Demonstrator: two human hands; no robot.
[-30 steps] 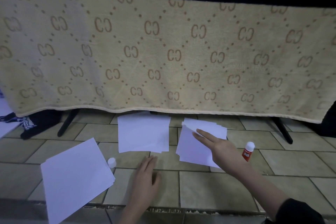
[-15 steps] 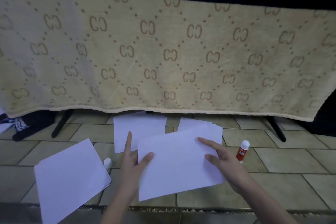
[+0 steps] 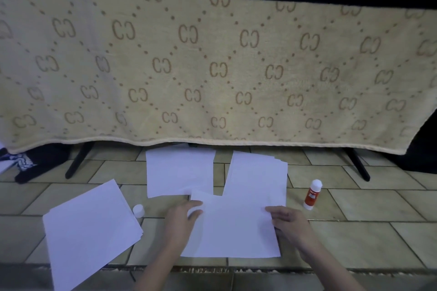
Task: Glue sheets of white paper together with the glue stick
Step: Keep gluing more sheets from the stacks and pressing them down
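Paper stack (image 3: 91, 227), floor's near-left; cap (image 3: 138, 210) beside. Left hand (image 3: 181, 222) and right hand (image 3: 287, 222) pinch single sheet (image 3: 236, 229) by its side edges, likely squaring it for gluing. Glue stick (image 3: 312, 194) upright, right, uncapped.

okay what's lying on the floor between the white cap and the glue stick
In the head view, between the white cap and the glue stick lies a white sheet, held by left hand and right hand.
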